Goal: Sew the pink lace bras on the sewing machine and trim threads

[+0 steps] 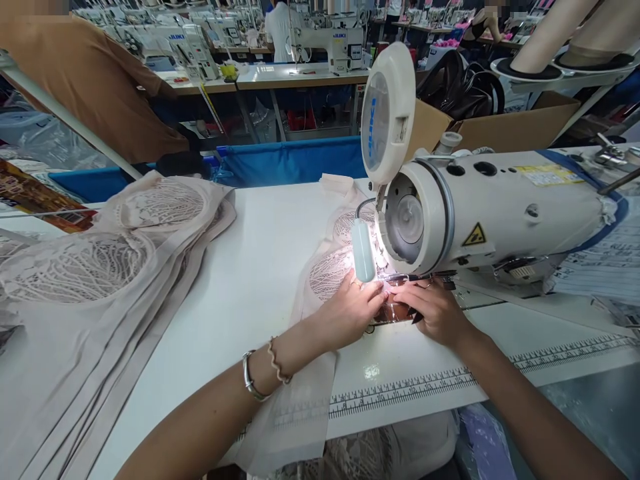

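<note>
1. Fabric with lace panels [327,273] lay on the white table [265,227], partly under the head of the sewing machine [500,200]; a sheer length of it draped over the near edge.
2. The left hand [353,310] rested on that fabric just beside the small lamp [363,250], its fingers bent and pointing toward the needle area. Whether they pinched the cloth, I could not tell.
3. The right hand [440,313] was at the near side of the machine head, fingertips close to the left hand's. Its grasp was partly hidden, so I could not tell that either.
4. A pile of similar lace pieces [165,267] lay to the left, well apart from both hands.
5. A printed ruler [425,387] ran along the table's near edge.
6. Beyond, a person in a brown top [100,87] bent forward near a blue cloth trough [295,160].
</note>
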{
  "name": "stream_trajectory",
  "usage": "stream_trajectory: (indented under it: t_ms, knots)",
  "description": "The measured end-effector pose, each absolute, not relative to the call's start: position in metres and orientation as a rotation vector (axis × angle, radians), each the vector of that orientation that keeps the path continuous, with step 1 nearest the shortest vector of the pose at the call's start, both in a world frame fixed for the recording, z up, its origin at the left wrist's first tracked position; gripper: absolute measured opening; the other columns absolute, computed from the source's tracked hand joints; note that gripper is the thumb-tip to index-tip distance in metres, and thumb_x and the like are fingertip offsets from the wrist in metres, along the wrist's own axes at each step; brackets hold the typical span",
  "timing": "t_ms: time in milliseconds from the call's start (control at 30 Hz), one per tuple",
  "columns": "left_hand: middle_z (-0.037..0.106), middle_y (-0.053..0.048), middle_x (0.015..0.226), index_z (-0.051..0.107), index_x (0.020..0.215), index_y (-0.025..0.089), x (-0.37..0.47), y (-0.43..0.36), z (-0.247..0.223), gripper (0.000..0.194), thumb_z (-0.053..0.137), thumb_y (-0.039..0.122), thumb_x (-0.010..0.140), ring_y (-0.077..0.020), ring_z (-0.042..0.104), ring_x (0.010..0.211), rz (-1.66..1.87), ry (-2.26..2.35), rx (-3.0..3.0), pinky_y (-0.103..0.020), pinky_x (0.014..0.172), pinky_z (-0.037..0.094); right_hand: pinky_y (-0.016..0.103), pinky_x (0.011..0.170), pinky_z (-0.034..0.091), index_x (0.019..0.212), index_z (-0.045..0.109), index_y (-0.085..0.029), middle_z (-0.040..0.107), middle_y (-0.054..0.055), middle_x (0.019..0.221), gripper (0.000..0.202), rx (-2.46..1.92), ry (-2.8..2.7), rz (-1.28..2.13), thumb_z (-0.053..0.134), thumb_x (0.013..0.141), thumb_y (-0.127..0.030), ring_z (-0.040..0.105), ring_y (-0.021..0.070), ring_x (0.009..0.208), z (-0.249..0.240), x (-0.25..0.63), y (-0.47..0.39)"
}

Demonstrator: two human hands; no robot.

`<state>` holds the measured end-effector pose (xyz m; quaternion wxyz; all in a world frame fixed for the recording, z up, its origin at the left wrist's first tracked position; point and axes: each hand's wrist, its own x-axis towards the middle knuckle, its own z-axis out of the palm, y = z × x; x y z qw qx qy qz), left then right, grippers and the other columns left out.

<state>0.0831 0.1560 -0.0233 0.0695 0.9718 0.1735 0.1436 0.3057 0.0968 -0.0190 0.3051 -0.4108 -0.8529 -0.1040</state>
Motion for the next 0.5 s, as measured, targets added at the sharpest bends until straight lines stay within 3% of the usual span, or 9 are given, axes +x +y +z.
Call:
stream_trajectory:
  t_ms: [300,500]
  knots:
    - [0.066,-0.014,0.123,0.057,0.135,0.014,0.076,0.174,-0.022,0.042,0.040,0.004,0.097,-0.0252,0.061,0.102,0.301,0.620,2.786,-0.057,0.105,0.046,0.033,0.080,0.050,0.107,0.066,-0.021,0.077,0.003,0.114,0.061,-1.220,-2.307,-0.200,0.036,0.064,0.010,0.068,0.0221,0.104,-0.030,0.312,0.096]
    - [0.069,-0.011,0.121,0.060,0.135,0.019,0.073,0.181,-0.012,0.047,0.036,0.003,0.098,-0.0278,0.056,0.119,0.273,0.694,2.718,-0.064,0.117,0.031,0.033,0.087,0.051,0.105,0.063,-0.020,0.076,0.005,0.113,0.059,-1.178,-2.294,-0.205,0.034,0.065,0.012,0.068,0.0211,0.106,-0.029,0.312,0.095]
